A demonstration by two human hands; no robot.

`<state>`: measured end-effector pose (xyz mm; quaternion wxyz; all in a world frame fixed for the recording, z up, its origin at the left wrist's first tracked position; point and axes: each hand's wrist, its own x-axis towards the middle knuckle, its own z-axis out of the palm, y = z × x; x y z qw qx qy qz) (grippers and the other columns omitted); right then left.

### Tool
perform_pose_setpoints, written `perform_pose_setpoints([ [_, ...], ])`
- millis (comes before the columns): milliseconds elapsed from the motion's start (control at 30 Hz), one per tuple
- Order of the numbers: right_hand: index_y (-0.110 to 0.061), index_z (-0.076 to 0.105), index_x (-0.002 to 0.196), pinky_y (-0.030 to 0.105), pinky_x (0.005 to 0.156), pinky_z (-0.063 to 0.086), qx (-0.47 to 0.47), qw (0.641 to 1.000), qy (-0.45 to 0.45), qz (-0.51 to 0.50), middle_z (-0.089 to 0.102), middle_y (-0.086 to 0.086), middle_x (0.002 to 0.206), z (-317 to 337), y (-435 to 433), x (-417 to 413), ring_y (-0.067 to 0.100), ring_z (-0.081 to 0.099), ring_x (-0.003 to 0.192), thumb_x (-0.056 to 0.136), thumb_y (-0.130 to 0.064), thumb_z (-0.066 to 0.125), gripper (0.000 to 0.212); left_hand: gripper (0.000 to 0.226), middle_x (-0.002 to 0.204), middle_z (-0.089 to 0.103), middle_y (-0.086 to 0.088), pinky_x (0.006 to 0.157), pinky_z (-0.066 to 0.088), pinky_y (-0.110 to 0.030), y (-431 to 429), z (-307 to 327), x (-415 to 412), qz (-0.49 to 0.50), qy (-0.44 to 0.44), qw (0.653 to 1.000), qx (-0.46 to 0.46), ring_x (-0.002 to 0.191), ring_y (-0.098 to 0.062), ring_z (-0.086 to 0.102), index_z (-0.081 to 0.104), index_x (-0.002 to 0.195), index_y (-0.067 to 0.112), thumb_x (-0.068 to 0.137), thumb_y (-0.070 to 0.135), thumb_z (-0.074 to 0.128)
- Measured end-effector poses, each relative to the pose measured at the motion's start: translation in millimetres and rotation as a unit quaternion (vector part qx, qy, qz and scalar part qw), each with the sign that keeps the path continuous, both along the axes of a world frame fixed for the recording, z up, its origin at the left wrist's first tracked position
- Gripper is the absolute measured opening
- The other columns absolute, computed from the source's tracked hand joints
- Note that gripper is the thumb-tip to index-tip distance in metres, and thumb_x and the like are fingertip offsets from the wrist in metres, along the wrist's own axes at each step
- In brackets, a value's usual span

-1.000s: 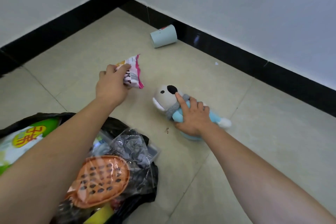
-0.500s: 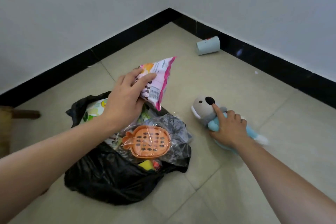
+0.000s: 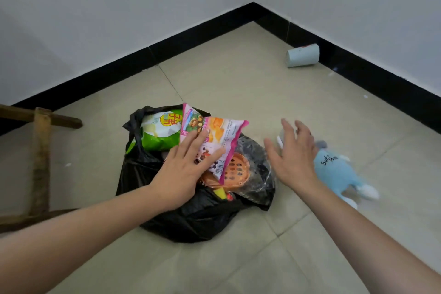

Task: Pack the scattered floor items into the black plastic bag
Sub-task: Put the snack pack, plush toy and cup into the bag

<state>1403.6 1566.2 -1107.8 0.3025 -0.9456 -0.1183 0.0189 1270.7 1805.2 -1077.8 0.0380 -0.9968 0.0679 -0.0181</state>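
The black plastic bag (image 3: pixel 191 222) lies open on the tiled floor, stuffed with a green snack pack (image 3: pixel 160 134) and an orange perforated item in clear wrap (image 3: pixel 236 169). A pink snack packet (image 3: pixel 222 131) rests on top of the bag's contents. My left hand (image 3: pixel 181 174) lies flat on that packet with fingers stretched out. My right hand (image 3: pixel 293 155) hovers with fingers spread just right of the bag. Behind it lies a blue and grey plush toy (image 3: pixel 334 169) on the floor, its head mostly hidden by the hand.
A pale blue cup (image 3: pixel 303 55) lies on its side by the black skirting at the back right. A wooden frame (image 3: pixel 40 150) stands on the floor at the left. Two white walls meet in the corner behind the bag.
My left hand brought the pink packet down onto the bag and flattened out on it. My right hand let go of the plush toy and opened, moving left toward the bag.
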Motion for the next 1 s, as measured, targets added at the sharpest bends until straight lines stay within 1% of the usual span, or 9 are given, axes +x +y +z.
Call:
perform_pose_setpoints([
  [67, -0.024, 0.030, 0.153, 0.047, 0.110, 0.039, 0.112, 0.986, 0.111, 0.055, 0.047, 0.008, 0.147, 23.0, 38.1, -10.7, 0.025, 0.049, 0.131, 0.086, -0.077, 0.038, 0.086, 0.094, 0.166, 0.001, -0.009, 0.113, 0.034, -0.052, 5.6, 0.3, -10.9, -0.022, -0.001, 0.999, -0.050, 0.152, -0.031, 0.001, 0.013, 0.156, 0.032, 0.081, 0.016, 0.068],
  [167, -0.028, 0.029, 0.150, 0.048, 0.105, 0.046, 0.128, 0.967, 0.212, 0.068, 0.059, -0.002, 0.141, 35.6, 73.7, -23.6, 0.024, 0.058, 0.126, 0.064, -0.097, 0.042, 0.112, 0.085, 0.165, 0.003, -0.012, 0.119, 0.026, -0.045, 13.9, 3.5, -28.7, -0.008, -0.055, 0.991, -0.125, 0.153, -0.027, 0.007, 0.015, 0.157, 0.021, 0.089, 0.030, 0.064],
  [300, -0.028, 0.048, 0.134, 0.047, 0.099, 0.052, 0.186, 0.950, 0.249, 0.036, 0.069, -0.005, 0.124, 29.5, 78.2, -21.8, 0.019, 0.066, 0.112, 0.054, -0.084, 0.066, 0.099, 0.079, 0.155, 0.033, -0.013, 0.117, 0.025, -0.048, 40.9, -9.1, -49.6, 0.098, -0.073, 0.990, -0.074, 0.144, -0.028, 0.031, 0.024, 0.154, 0.013, 0.088, 0.047, 0.052],
  [400, -0.023, 0.062, 0.120, 0.047, 0.095, 0.056, 0.299, 0.914, 0.273, 0.007, 0.074, -0.004, 0.112, 24.9, 79.2, -19.9, 0.016, 0.072, 0.099, 0.065, -0.064, 0.078, 0.071, 0.053, 0.097, 0.070, -0.004, 0.109, 0.033, -0.056, 64.9, -11.4, -54.2, 0.070, -0.063, 0.995, 0.030, 0.103, -0.028, 0.063, 0.061, 0.123, 0.014, 0.091, 0.050, 0.038],
  [467, -0.019, 0.062, 0.123, 0.047, 0.094, 0.057, 0.365, 0.889, 0.277, 0.004, 0.075, -0.001, 0.112, 26.6, 81.3, -23.7, 0.017, 0.073, 0.098, 0.080, -0.047, 0.079, 0.054, 0.042, 0.071, 0.060, -0.002, 0.098, 0.041, -0.050, 74.3, -2.0, -54.1, 0.016, -0.120, 0.992, 0.042, 0.077, -0.028, 0.060, 0.068, 0.086, 0.015, 0.095, 0.047, 0.043],
  [533, -0.019, 0.061, 0.125, 0.046, 0.094, 0.057, 0.401, 0.879, 0.256, 0.024, 0.074, -0.002, 0.112, 32.7, 83.5, -31.7, 0.017, 0.073, 0.101, 0.080, -0.047, 0.075, 0.054, 0.041, 0.065, 0.052, -0.003, 0.085, 0.044, -0.044, 75.3, 9.0, -53.9, -0.022, -0.188, 0.982, 0.025, 0.066, -0.027, 0.052, 0.060, 0.070, 0.013, 0.094, 0.045, 0.053],
  [667, -0.016, 0.062, 0.126, 0.047, 0.094, 0.057, 0.415, 0.868, 0.263, 0.074, 0.074, 0.002, 0.114, 41.9, 93.8, -48.2, 0.021, 0.072, 0.103, 0.090, -0.038, 0.068, 0.043, 0.039, 0.062, 0.049, -0.005, 0.070, 0.042, -0.039, 70.8, 24.3, -56.2, -0.077, -0.256, 0.963, -0.024, 0.061, -0.026, 0.047, 0.055, 0.064, 0.010, 0.090, 0.038, 0.061],
  [867, -0.017, 0.065, 0.123, 0.046, 0.087, 0.060, 0.428, 0.859, 0.252, 0.120, 0.073, 0.002, 0.108, 57.8, 89.1, -41.3, 0.028, 0.073, 0.100, 0.083, -0.033, 0.074, 0.044, 0.036, 0.059, 0.046, -0.007, 0.060, 0.036, -0.038, 72.1, 26.2, -59.8, -0.081, -0.284, 0.952, -0.084, 0.056, -0.027, 0.043, 0.055, 0.061, 0.008, 0.091, 0.026, 0.058],
  [1000, -0.023, 0.062, 0.128, 0.037, 0.078, 0.062, 0.338, 0.878, 0.262, 0.215, 0.074, -0.003, 0.106, 56.7, 70.3, -31.3, 0.023, 0.074, 0.097, 0.086, -0.016, 0.075, 0.045, 0.038, 0.058, 0.046, -0.008, 0.059, 0.031, -0.037, 70.0, 26.0, -57.4, -0.078, -0.298, 0.946, -0.096, 0.055, -0.027, 0.042, 0.053, 0.058, 0.008, 0.092, 0.021, 0.060],
])
